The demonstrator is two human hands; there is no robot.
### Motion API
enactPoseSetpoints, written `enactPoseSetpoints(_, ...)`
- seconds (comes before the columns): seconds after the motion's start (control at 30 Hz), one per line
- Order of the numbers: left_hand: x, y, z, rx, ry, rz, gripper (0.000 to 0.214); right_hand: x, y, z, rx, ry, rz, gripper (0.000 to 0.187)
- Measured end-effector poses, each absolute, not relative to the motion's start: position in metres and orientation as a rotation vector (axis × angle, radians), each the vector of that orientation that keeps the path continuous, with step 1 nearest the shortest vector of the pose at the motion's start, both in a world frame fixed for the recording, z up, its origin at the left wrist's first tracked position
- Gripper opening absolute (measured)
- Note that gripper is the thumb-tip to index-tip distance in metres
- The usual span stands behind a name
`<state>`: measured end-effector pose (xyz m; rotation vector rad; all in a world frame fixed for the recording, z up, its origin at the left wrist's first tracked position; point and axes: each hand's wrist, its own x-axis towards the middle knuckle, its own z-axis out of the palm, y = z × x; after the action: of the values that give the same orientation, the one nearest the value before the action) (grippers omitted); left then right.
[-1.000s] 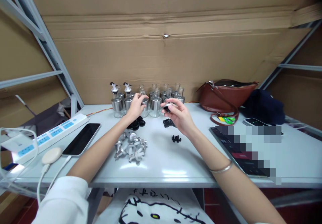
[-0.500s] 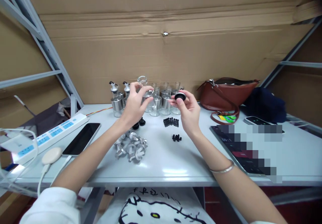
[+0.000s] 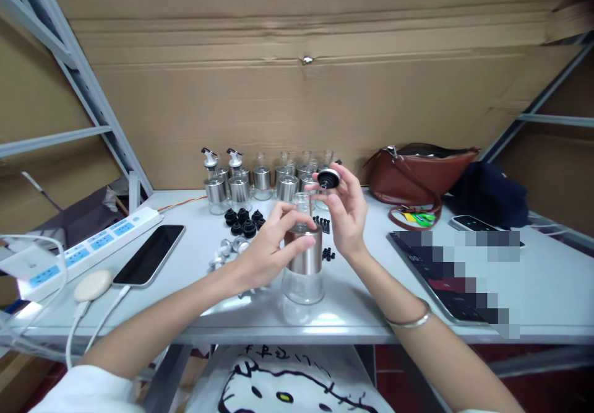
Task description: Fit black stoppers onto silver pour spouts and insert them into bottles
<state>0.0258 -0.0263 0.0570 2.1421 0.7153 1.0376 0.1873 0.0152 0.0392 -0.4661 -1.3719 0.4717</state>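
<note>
A glass bottle with a brushed metal sleeve (image 3: 304, 255) stands upright near the front of the table. My left hand (image 3: 273, 246) grips it round the sleeve's upper part. Raised just behind and above the bottle's neck, my right hand (image 3: 348, 205) pinches a black-and-silver bottle stopper (image 3: 328, 179), its black ribbed side towards me. Left of the bottle lie several black ribbed stoppers (image 3: 243, 221) and a heap of silver spout parts (image 3: 227, 252), partly behind my left hand. Small black tubes (image 3: 323, 223) and tiny black caps (image 3: 328, 254) show between my hands.
Several sleeved bottles (image 3: 262, 178) line the back, two at the left topped with pourers (image 3: 235, 158). A power strip (image 3: 93, 252), a phone (image 3: 151, 255) and a white charger (image 3: 93, 285) occupy the left. To the right are a brown bag (image 3: 417, 174), a dark cap (image 3: 487, 196) and a tablet (image 3: 431, 270).
My left hand has brought a bottle from the back row to the front of the table. My right hand still holds the stopper, now tilted differently.
</note>
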Motion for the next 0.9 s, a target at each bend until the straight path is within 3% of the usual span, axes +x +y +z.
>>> enactPoseSetpoints(0.2,0.023,-0.027,0.044,2.142,0.671,0.976,0.017,0.187,0.012,0.036,-0.5,-1.526,0.489,0.057)
enactPoseSetpoints(0.53,0.023,-0.028,0.029,2.083,0.61,1.046,0.014,0.183,0.004,0.032,-0.497,-1.644,0.466,0.041)
enactPoseSetpoints(0.9,0.029,-0.02,0.012,1.942,0.461,1.197,0.047,0.181,0.003,0.03,-0.538,-1.626,0.403,0.026)
